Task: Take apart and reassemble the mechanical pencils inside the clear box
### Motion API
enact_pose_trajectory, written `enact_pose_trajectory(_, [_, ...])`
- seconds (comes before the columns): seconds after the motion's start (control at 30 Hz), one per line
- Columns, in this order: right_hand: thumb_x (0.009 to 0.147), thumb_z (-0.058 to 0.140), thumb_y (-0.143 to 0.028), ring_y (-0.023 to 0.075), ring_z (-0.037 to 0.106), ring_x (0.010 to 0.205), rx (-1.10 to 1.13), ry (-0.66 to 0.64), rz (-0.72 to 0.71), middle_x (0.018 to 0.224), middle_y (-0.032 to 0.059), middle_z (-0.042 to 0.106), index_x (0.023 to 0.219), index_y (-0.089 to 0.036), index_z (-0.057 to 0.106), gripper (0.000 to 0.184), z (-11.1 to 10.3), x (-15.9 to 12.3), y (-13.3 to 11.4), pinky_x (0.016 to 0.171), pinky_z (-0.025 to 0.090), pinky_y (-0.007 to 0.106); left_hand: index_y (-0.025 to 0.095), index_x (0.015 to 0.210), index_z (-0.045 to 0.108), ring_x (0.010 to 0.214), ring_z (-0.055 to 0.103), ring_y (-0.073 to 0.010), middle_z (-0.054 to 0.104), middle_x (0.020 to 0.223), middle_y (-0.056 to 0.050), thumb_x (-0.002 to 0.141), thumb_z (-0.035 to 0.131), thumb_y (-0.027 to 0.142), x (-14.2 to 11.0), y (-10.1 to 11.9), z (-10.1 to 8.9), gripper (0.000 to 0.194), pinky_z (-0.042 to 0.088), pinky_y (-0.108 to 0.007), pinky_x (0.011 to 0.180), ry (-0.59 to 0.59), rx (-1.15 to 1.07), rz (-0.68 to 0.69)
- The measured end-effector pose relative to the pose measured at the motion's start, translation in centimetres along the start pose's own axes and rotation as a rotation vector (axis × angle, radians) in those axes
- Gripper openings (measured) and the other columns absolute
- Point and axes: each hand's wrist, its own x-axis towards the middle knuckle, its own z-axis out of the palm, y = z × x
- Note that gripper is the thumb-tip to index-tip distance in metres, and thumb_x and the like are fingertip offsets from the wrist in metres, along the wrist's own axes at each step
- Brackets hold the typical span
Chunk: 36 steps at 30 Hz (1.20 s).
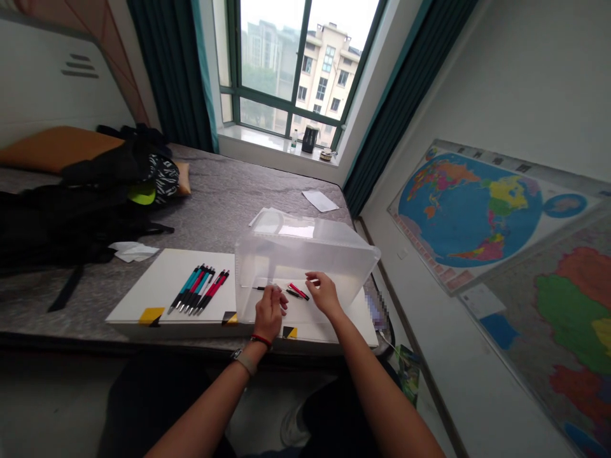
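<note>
A clear plastic box (315,257) lies on its side with its opening towards me, and both my hands reach into that opening. My left hand (270,310) is closed, fingertips pressed together; a thin dark stick-like piece (258,288) juts out to the left of them and seems held. My right hand (324,294) has thumb and forefinger curved and apart, with nothing visible between them. Between the hands lie a red pen part (298,290) and a black pen part (293,294). Left of the box, several click pens (198,290) with teal, red and black barrels lie in a slanted row.
Under the box and pens is a white flat carton (138,292) on a grey bed surface (214,184). A crumpled tissue (133,250), a black bag (86,216) and white paper (320,201) lie around it. At the right edge sits a blurred phone-like object (377,310) with a cable.
</note>
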Motion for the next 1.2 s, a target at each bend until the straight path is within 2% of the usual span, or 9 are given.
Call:
enact_pose_trajectory(0.13, [0.082,0.057,-0.015,0.0155,0.065,0.081,-0.246,-0.15,-0.069,0.098,0.0067,0.07,0.097,-0.017,0.071,0.02,0.8,2.1,-0.7,0.083,0.05,0.028,0.02,0.091,0.047,0.049,0.055,-0.0085,0.059,0.068,0.002,0.095,0.034,0.051,0.1,0.0,0.0,0.033,0.048,-0.019,0.043,0.048,-0.083,-0.045])
enact_pose_trajectory(0.27, [0.085,0.053,-0.012,0.0178,0.065,0.094,-0.448,-0.333,-0.238,0.101,0.0072,0.072,0.099,-0.018,0.073,0.025,1.9,4.1,-2.0,0.09,0.044,0.025,0.02,0.091,0.047,0.047,0.054,-0.008,0.058,0.066,0.002,0.095,0.034,0.051,0.1,0.0,0.0,0.034,0.046,-0.019,0.043,0.043,-0.084,-0.041])
enact_pose_trajectory(0.43, [0.083,0.056,-0.011,0.0197,0.064,0.096,-0.653,-0.572,-0.406,0.101,0.0082,0.071,0.1,-0.019,0.072,0.024,3.2,5.8,-3.7,0.085,0.044,0.024,0.02,0.092,0.048,0.045,0.052,-0.0076,0.058,0.065,0.003,0.096,0.034,0.048,0.0,0.0,0.0,0.032,0.045,-0.019,0.044,0.041,-0.05,-0.018])
enact_pose_trajectory(0.6, [0.082,0.058,-0.014,0.0226,0.064,0.09,-0.784,-0.676,-0.446,0.098,0.0108,0.07,0.092,-0.017,0.071,0.017,4.5,6.0,-4.6,0.076,0.046,0.027,0.021,0.094,0.048,0.045,0.051,-0.0087,0.057,0.065,0.003,0.097,0.032,0.044,0.1,-0.1,-0.1,0.028,0.043,-0.021,0.045,0.014,-0.009,-0.004])
enact_pose_trajectory(0.83, [0.086,0.052,-0.013,0.0207,0.062,0.093,-0.736,-0.611,-0.529,0.1,0.0109,0.065,0.096,-0.016,0.069,0.019,4.1,4.9,-4.1,0.079,0.049,0.028,0.022,0.092,0.05,0.047,0.052,-0.0108,0.057,0.063,0.002,0.097,0.032,0.039,0.0,-0.3,-0.2,0.025,0.043,-0.024,0.052,0.008,0.093,0.044])
enact_pose_trajectory(0.93, [0.084,0.051,-0.011,0.0158,0.062,0.089,-0.448,-0.395,-0.454,0.1,0.0083,0.063,0.097,-0.017,0.069,0.022,2.7,3.8,-3.5,0.08,0.05,0.026,0.022,0.086,0.05,0.051,0.054,-0.012,0.056,0.06,0.003,0.097,0.031,0.038,0.0,-0.4,-0.1,0.027,0.042,-0.024,0.056,-0.019,0.189,0.072])
enact_pose_trajectory(1.03, [0.083,0.052,-0.015,0.0131,0.063,0.079,-0.088,-0.175,-0.291,0.095,0.0063,0.064,0.092,-0.017,0.069,0.019,1.3,2.2,-2.9,0.071,0.054,0.024,0.022,0.086,0.052,0.057,0.057,-0.0135,0.057,0.062,0.002,0.097,0.032,0.037,0.1,-0.3,0.0,0.027,0.04,-0.025,0.059,-0.054,0.286,0.118])
enact_pose_trajectory(1.1, [0.082,0.057,-0.021,0.0142,0.065,0.079,0.08,-0.151,-0.218,0.091,0.0052,0.067,0.094,-0.017,0.069,0.018,0.4,1.2,-2.8,0.068,0.056,0.026,0.023,0.089,0.054,0.061,0.058,-0.0148,0.059,0.065,0.001,0.096,0.034,0.037,0.1,0.0,0.1,0.026,0.04,-0.025,0.061,-0.085,0.335,0.157])
enact_pose_trajectory(1.2, [0.081,0.061,-0.028,0.0166,0.068,0.084,0.202,-0.232,-0.186,0.091,0.0053,0.071,0.1,-0.018,0.069,0.023,-1.2,0.0,-3.5,0.075,0.057,0.03,0.024,0.094,0.057,0.067,0.061,-0.0167,0.061,0.069,0.0,0.095,0.036,0.041,0.0,0.5,0.2,0.027,0.041,-0.026,0.065,-0.165,0.375,0.195])
